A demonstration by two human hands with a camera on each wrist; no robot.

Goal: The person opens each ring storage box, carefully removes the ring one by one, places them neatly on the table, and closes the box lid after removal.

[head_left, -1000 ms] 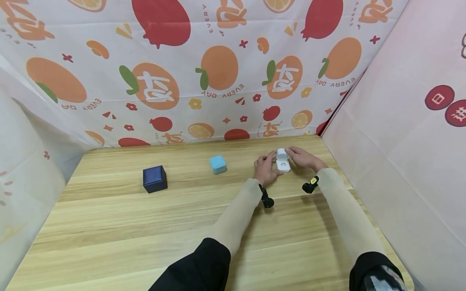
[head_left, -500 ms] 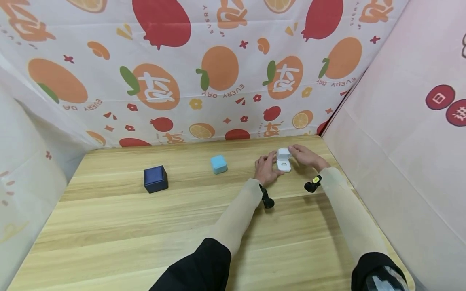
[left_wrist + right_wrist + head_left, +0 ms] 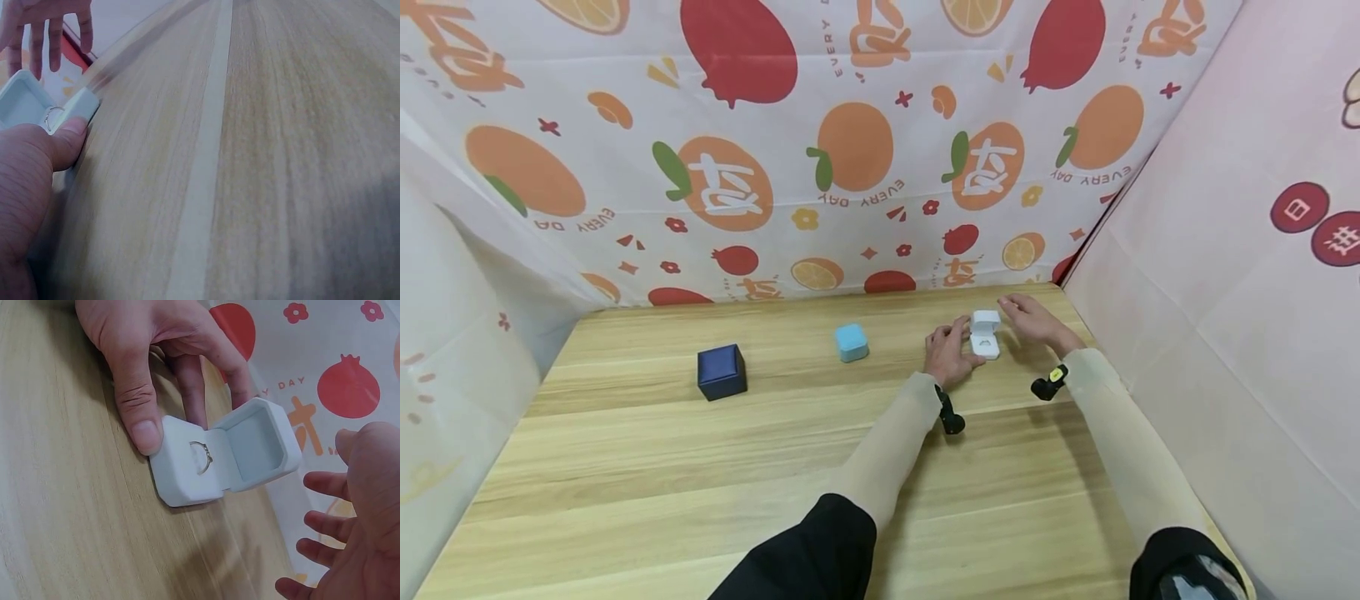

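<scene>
A small white ring box [image 3: 985,345] stands on the table with its lid [image 3: 259,444] raised. Its slot bears a thin ring [image 3: 201,457], seen closely in the right wrist view. My left hand [image 3: 949,353] holds the box from the left, the thumb [image 3: 145,434] against its front edge and the fingers reaching round toward the back. How firmly the fingertips touch the back is partly hidden. To the right of the box, my right hand [image 3: 1033,321] is apart from the lid, fingers loosely extended and holding nothing.
A light blue box [image 3: 852,342] sits left of my left hand. Farther left is a dark blue box [image 3: 722,372]. The wooden table [image 3: 700,483] meets a fruit-print cloth [image 3: 850,242] at the back and a pale cloth wall [image 3: 1217,275] at the right.
My right hand has let go of the raised lid and drawn slightly away, up and to the right. The left hand has stayed at the ring box.
</scene>
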